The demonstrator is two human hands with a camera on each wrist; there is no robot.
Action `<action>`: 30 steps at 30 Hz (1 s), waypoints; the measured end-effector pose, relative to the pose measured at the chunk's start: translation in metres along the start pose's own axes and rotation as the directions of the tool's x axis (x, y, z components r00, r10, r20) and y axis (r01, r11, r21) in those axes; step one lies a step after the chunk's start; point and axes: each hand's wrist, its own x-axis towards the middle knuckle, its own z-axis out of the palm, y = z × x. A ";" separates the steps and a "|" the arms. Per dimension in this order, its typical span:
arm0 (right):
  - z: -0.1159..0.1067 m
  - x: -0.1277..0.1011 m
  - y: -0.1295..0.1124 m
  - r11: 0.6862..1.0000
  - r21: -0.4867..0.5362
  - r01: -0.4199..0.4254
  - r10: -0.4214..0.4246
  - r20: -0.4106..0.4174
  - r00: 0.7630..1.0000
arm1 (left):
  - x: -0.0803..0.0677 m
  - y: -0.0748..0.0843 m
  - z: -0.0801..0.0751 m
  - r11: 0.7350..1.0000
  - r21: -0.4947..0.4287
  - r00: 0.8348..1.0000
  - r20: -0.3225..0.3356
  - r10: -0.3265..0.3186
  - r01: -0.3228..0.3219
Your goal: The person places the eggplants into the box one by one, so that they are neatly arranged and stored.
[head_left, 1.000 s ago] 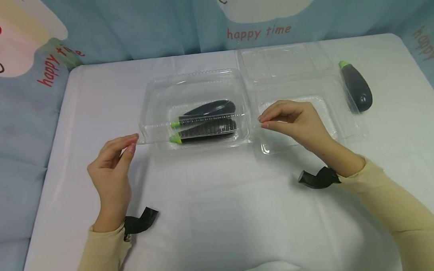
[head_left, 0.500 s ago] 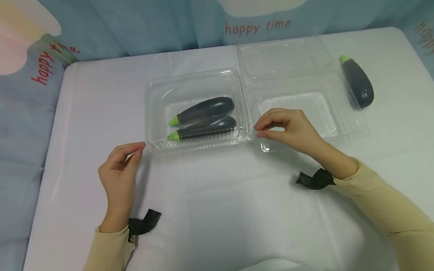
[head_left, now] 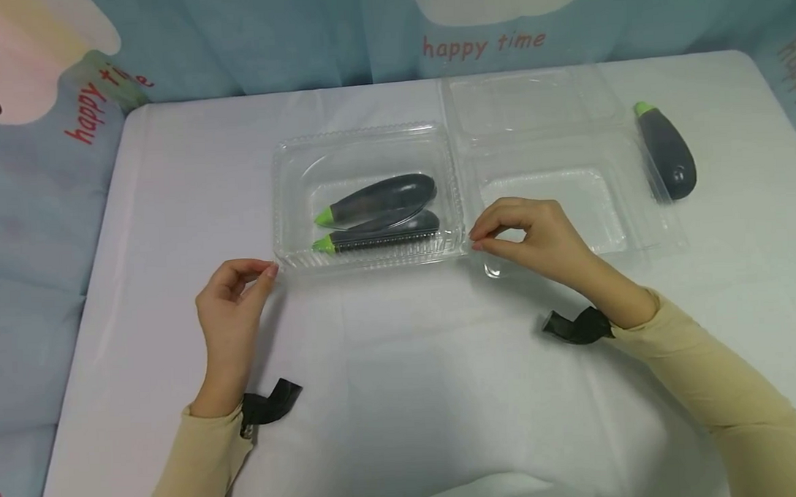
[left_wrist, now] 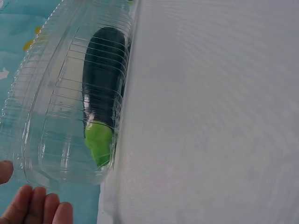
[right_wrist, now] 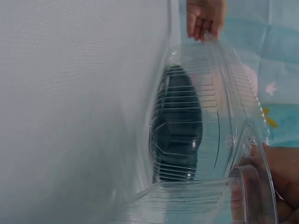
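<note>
1. The closed clear box [head_left: 368,198] lies on the white table [head_left: 402,365] between the two hands, with its near corners at their fingertips.
2. The left hand [head_left: 231,298] has its grip at the box's near left corner. Thumb and forefinger are curled together at the rim, but I cannot tell whether they actually pinch it. In the left wrist view the fingertips [left_wrist: 37,207] lie just below the box [left_wrist: 70,98].
3. The right hand [head_left: 536,233] has its grip pinching the box's near right corner between thumb and forefinger; the right wrist view shows the rim of the box [right_wrist: 219,121] right at the fingers.
4. Count of eggplants: three. Two eggplants [head_left: 377,213] lie side by side inside the closed box, green stems pointing left. One loose eggplant [head_left: 666,151] rests on the table at the far right, well apart from both hands.
5. Count of boxes: two. The second, an open empty box [head_left: 553,162], stands just right of the closed one, its lid folded back away from the person.
6. Each wrist carries a black strap [head_left: 272,403], and both arms wear beige sleeves [head_left: 725,390].
7. Against the picture a second ago, the lid, then half raised between the hands, now lies flat on the box, and both hands sit lower, at the near rim.
</note>
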 end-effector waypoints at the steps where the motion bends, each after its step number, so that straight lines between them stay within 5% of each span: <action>1: 0.000 0.000 0.000 1.000 -0.001 0.010 -0.010 -0.003 1.000 | 0.000 0.000 0.000 0.999 0.047 1.000 0.015 -0.022 0.021; 5: 0.000 -0.001 0.001 1.000 0.006 0.020 -0.019 -0.015 1.000 | 0.000 0.001 -0.003 0.983 0.151 0.985 0.120 -0.123 0.104; 11: 0.000 -0.002 -0.001 1.000 0.016 -0.004 0.004 -0.026 1.000 | 0.001 0.002 -0.006 0.986 0.007 0.948 0.273 -0.163 0.167; 30: 0.003 -0.001 0.004 0.999 0.030 0.022 -0.021 -0.031 0.999 | -0.001 -0.002 -0.002 0.954 -0.150 0.938 0.274 -0.211 0.258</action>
